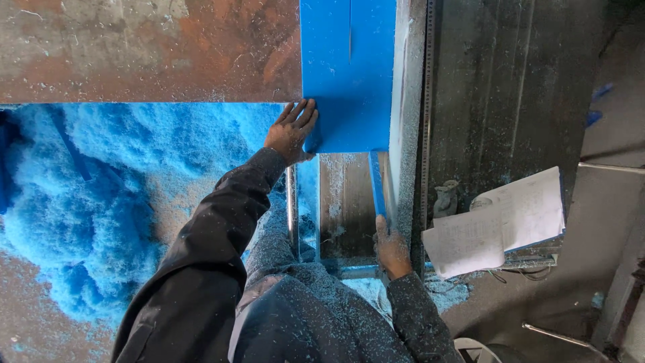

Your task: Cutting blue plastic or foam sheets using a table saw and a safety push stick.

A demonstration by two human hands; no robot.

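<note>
A flat blue plastic sheet (349, 74) lies on a saw table, with a thin cut line running down from its far edge. My left hand (292, 131) presses on the sheet's near left corner, fingers spread, thumb hooked under the edge. A narrow blue strip (377, 181) extends from the sheet's near right edge toward me. My right hand (392, 252) grips the near end of that strip beside a pale dusty fence (406, 101). Both dark sleeves are speckled with blue chips.
A rusty metal surface (148, 47) spans the upper left. A large heap of blue shavings (101, 195) covers the floor at left. Papers on a clipboard (500, 222) rest at right on the dark machine top (510, 87). A metal ruler (427, 101) runs along the fence.
</note>
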